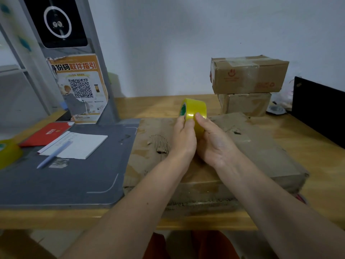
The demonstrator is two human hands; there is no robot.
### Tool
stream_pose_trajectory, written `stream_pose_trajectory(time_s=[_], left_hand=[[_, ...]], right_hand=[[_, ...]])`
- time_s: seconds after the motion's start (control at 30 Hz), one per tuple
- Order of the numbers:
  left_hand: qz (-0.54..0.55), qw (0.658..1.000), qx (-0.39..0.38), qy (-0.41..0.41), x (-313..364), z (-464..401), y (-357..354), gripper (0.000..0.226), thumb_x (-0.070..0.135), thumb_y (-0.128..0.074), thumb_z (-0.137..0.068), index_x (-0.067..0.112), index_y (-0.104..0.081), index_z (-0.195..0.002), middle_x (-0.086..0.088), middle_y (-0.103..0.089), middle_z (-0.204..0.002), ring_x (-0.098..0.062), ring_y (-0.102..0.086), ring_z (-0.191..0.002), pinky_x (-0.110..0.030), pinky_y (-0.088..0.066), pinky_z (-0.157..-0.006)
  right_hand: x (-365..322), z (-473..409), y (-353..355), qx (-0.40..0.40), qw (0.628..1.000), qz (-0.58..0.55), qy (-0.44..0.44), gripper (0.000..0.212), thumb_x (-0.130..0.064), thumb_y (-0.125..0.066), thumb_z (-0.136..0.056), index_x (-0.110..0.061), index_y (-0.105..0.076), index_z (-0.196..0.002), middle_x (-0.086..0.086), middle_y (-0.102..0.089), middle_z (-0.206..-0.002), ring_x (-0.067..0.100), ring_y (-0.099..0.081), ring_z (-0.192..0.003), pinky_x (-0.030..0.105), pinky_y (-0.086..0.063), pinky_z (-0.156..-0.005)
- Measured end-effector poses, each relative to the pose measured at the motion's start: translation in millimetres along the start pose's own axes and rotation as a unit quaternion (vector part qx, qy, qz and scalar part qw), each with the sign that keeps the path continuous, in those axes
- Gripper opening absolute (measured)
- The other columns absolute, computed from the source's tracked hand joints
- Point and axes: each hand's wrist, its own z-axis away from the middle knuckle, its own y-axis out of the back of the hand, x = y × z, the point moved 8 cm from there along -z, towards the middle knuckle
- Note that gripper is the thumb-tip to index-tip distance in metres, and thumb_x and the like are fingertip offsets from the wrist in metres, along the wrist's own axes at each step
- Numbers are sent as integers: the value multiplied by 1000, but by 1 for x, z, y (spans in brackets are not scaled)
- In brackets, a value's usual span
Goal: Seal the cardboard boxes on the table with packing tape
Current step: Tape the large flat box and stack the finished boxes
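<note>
A yellow roll of packing tape stands on edge above a wide, flat, worn cardboard box in front of me. My left hand grips the roll from the left, fingers curled round its rim. My right hand holds it from the right, with the thumb pressed on the tape's outer face. The lower half of the roll is hidden behind both hands. Two smaller cardboard boxes are stacked at the back right, the upper box taped across its top, the lower box under it.
A grey mat at the left carries a white notepad, a pale blue pen and a red booklet. A second yellow tape roll lies at the far left. A QR-code poster leans on a metal post; a black panel stands at right.
</note>
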Motion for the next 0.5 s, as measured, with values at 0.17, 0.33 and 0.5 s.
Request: stream_pose_trajectory(time_s=[0.17, 0.33, 0.5], left_hand=[[13, 1000, -15, 3, -1, 1, 4, 25, 16, -43, -102, 11, -63, -118, 4, -63, -100, -9, -56, -91, -14, -42, -69], [56, 998, -12, 27, 0, 2, 5, 28, 13, -45, -100, 8, -64, -119, 2, -61, -96, -11, -55, -86, -13, -42, -64], [39, 998, -36, 25, -3, 3, 2, 25, 18, -46, -103, 11, -63, -119, 7, -62, -97, -5, -54, -88, -10, -42, -67]], right_hand=[[1, 3, -1, -6, 1000, 14, -3, 54, -18, -71, -74, -5, -62, -125, 15, -68, -121, 24, -65, -113, 31, -52, -93], [2, 3, -2, -2, 1000, -8, 10, 40, -15, -72, -72, -7, -67, -111, 9, -72, -97, 19, -69, -89, 28, -52, -77], [-2, 5, -2, 9, 1000, -8, 25, 47, -17, -73, -65, -7, -67, -110, 9, -72, -97, 16, -69, -85, 26, -52, -78]])
